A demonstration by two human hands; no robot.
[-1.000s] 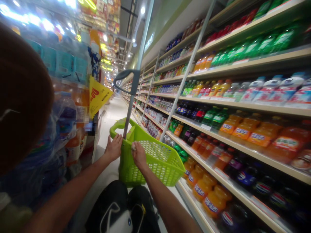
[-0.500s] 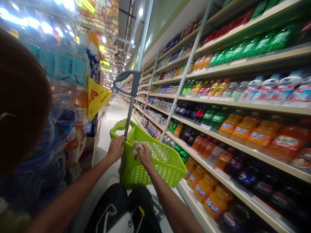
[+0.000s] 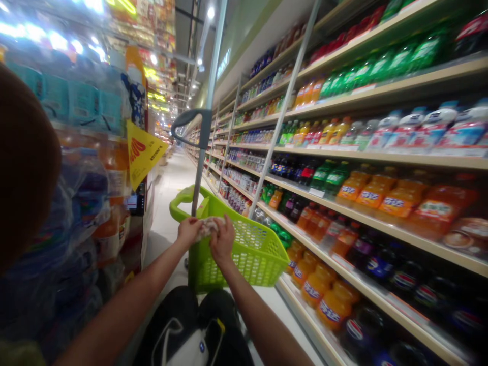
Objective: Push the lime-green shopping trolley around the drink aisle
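Note:
A crumpled whitish cloth or tissue (image 3: 208,227) is stretched between my two hands. My left hand (image 3: 188,232) pinches its left end by the basket's near rim. On the other end, the fingers of my right hand (image 3: 222,241) are closed around the bunched part. Just beyond both hands stands a lime-green wheeled shopping basket (image 3: 251,254) with perforated sides. Its grey pull handle (image 3: 205,129) is extended upward on a metal post. My hands hide part of the basket's near edge.
Shelves of bottled drinks (image 3: 366,198) line the right side. On the left are wrapped packs of bottles (image 3: 82,99) and a yellow sign (image 3: 143,152). A large dark rounded shape (image 3: 26,162) fills the left edge. The pale aisle floor (image 3: 170,178) runs ahead.
My left hand has come off the basket's rim and taken the cloth's other end. The cloth, bunched in my right hand before, is now spread between both hands. The view has shifted slightly.

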